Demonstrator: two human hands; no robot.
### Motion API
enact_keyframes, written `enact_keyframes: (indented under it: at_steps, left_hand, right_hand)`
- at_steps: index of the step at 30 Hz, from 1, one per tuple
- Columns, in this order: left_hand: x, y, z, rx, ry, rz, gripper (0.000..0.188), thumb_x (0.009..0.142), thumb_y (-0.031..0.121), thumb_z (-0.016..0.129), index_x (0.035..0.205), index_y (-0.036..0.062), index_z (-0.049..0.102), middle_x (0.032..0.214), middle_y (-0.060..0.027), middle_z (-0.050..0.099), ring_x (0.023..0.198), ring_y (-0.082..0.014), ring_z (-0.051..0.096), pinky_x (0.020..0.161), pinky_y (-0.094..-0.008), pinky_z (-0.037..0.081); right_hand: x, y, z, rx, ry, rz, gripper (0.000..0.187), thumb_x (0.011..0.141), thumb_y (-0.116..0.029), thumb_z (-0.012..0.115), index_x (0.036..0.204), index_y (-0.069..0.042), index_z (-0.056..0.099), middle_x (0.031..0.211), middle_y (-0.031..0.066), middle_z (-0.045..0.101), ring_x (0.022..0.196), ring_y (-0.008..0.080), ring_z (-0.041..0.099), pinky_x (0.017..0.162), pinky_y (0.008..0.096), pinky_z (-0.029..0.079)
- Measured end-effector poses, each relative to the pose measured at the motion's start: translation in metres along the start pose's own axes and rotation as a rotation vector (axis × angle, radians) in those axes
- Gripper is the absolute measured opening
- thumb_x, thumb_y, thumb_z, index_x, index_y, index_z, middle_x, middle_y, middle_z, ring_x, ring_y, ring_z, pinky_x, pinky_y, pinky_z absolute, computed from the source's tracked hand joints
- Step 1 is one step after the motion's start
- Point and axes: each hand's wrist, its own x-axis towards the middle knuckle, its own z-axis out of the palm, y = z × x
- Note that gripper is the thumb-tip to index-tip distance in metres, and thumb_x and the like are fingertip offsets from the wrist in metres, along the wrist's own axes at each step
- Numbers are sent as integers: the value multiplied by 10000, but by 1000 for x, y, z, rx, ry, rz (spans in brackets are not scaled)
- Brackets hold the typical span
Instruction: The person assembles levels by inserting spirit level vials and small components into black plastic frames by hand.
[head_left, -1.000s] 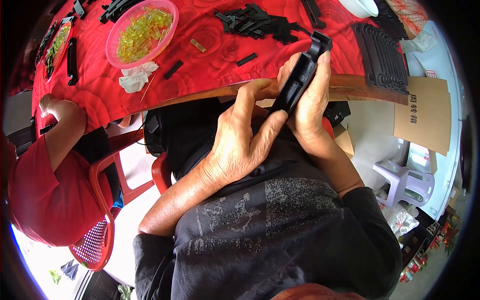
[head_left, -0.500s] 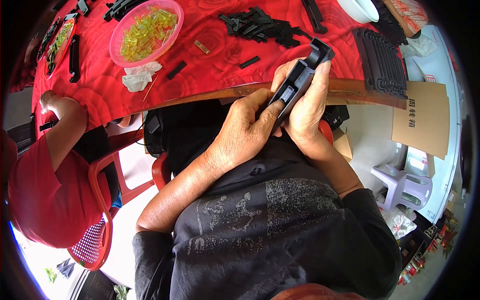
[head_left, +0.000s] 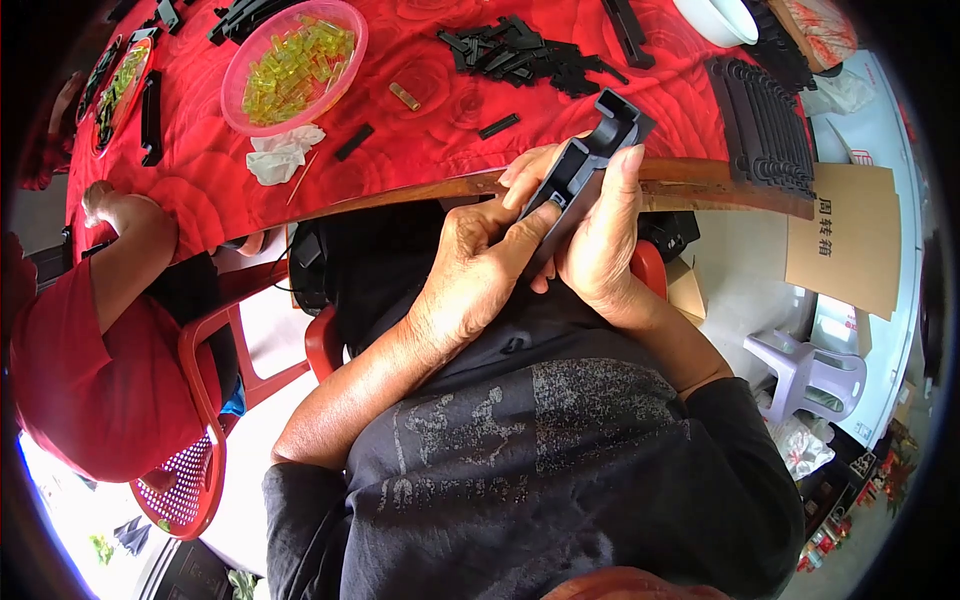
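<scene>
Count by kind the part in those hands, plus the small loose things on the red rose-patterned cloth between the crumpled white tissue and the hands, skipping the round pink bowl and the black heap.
Long black trough-shaped part, held: 1
Short flat black strips: 2
Small yellowish tube-shaped piece: 1
Thin tan stick: 1
Total: 5
</scene>
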Motion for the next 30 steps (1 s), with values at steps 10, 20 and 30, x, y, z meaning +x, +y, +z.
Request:
enact_keyframes:
  at_steps: [10, 20, 30]
  left_hand:
    - [0, 4, 2, -57, 3, -45, 303, 1036, 237, 555, 945, -22, 685, 663, -33, 616, 588, -80, 583, 577, -237, 479]
    - [-1, -5, -2, 299, 100, 220, 264, 1014, 187, 597, 1160, -32, 580, 821, -94, 674, 673, -110, 620, 639, -248, 514]
    - [-2, 13, -2, 870, 94, 644, 567, 707, -98, 661, 1244, 81, 643, 1341, -194, 479, 1156, -356, 568, 940, -415, 547]
  right_hand:
    - [2, 6, -4, 13, -64, 47, 986, 939, -802, 89, 751, -11, 649, 845, 154, 670, 792, 233, 640, 724, 329, 518]
    - [19, 9, -15, 381, -8, 33, 783, 991, -729, 239, 829, -35, 564, 822, 143, 667, 842, 251, 646, 805, 389, 518]
    - [24, 7, -18, 545, -9, 82, 751, 1001, -701, 300, 931, -15, 595, 898, 152, 676, 834, 232, 667, 772, 370, 556]
